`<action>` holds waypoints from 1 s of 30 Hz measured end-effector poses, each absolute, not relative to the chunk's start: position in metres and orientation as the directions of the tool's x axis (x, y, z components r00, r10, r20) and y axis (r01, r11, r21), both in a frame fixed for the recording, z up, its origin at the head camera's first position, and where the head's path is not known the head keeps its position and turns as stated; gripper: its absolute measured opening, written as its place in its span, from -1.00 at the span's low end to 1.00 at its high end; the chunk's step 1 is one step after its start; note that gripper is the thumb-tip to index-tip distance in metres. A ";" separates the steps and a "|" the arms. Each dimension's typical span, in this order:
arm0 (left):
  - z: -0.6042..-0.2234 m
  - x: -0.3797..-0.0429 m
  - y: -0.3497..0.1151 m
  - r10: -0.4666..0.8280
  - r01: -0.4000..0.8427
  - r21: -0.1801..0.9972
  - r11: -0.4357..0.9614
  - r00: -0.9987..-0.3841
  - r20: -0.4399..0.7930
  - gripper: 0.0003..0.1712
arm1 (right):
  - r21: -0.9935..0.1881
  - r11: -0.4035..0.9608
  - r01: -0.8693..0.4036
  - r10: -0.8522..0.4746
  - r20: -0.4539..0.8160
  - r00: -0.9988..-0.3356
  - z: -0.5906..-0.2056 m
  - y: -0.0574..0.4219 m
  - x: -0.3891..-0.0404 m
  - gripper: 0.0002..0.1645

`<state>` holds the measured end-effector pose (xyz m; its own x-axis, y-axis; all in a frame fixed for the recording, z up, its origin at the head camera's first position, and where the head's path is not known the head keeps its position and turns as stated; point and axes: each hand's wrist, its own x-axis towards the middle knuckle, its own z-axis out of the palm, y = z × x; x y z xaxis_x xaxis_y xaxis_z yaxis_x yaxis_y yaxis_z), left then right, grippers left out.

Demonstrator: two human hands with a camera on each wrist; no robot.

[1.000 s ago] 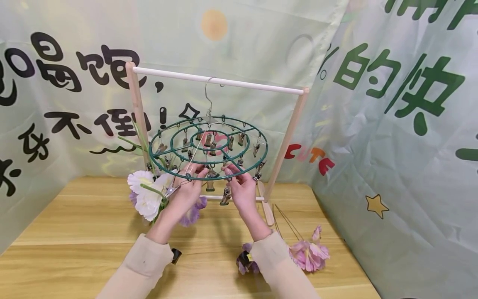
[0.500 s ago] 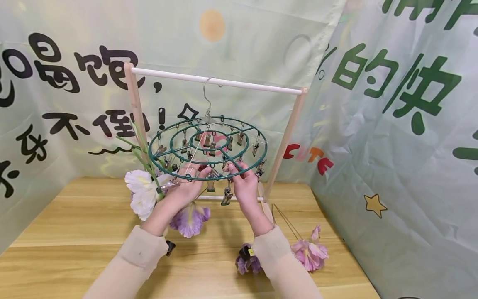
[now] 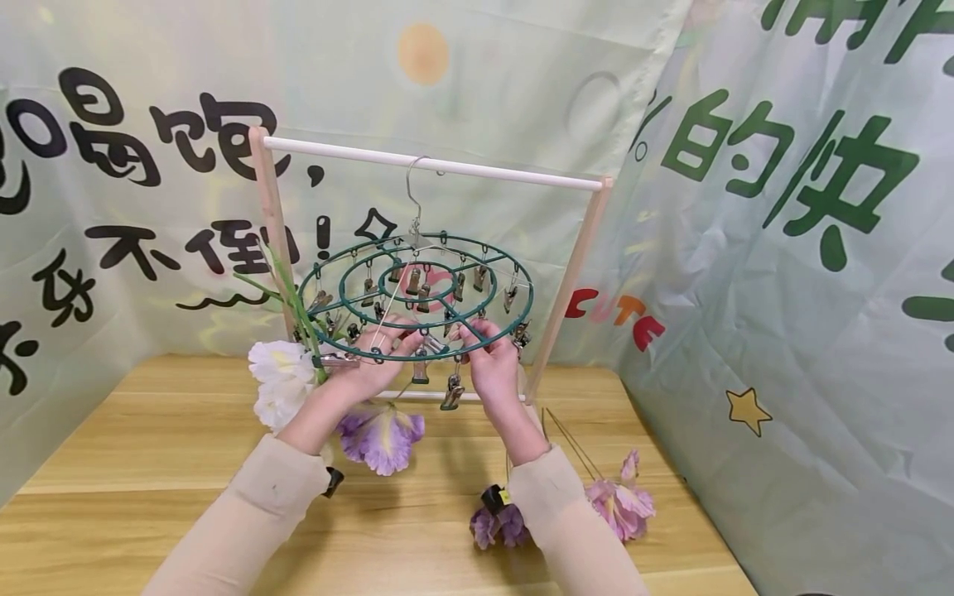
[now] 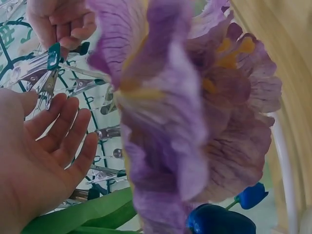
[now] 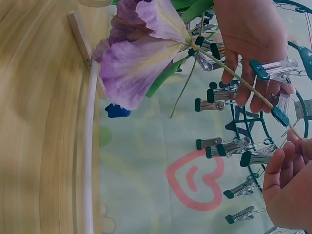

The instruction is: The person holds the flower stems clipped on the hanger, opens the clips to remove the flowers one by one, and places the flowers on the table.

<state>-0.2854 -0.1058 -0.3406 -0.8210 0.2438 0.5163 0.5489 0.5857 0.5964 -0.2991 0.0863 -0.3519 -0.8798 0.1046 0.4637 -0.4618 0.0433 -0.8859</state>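
Observation:
A round green hanger (image 3: 514, 331) with small clips hangs by its hook. At its near side my left hand (image 3: 373, 364) pinches a metal clip (image 4: 46, 87) between thumb and index finger, the other fingers spread loosely. My right hand (image 3: 493, 364) pinches the thin stem (image 5: 243, 84) of a purple artificial flower (image 3: 382, 439); in the right wrist view this stem passes at the clip's green tip (image 5: 280, 117). Whether the clip's tips press on it I cannot tell. The bloom hangs head down below my left hand and fills much of the left wrist view.
A wooden stand (image 3: 574, 281) with a white top rod (image 3: 507, 168) bears the hanger. White flowers (image 3: 279, 381) hang at the left. Pink (image 3: 622, 505) and purple flowers (image 3: 499, 527) lie on the table (image 3: 186, 480) at the right. Blue tulips (image 4: 222, 219) show beyond the bloom.
My left forearm has shifted left and its wrist has turned. The purple bloom, partly behind that hand before, now shows more fully below it. My right hand stays at nearly the same place.

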 end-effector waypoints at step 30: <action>-0.346 -0.281 -0.089 0.042 0.496 0.622 0.606 -0.801 0.597 -0.74 | -0.897 0.067 -0.436 0.115 0.442 -0.890 -0.352 0.087 -0.298 -0.70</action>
<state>-0.2813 -0.0889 -0.3459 -0.8010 0.0424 0.5971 0.4959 0.6057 0.6223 -0.2977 0.0875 -0.3521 -0.8898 0.1153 0.4415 -0.4365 0.0673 -0.8972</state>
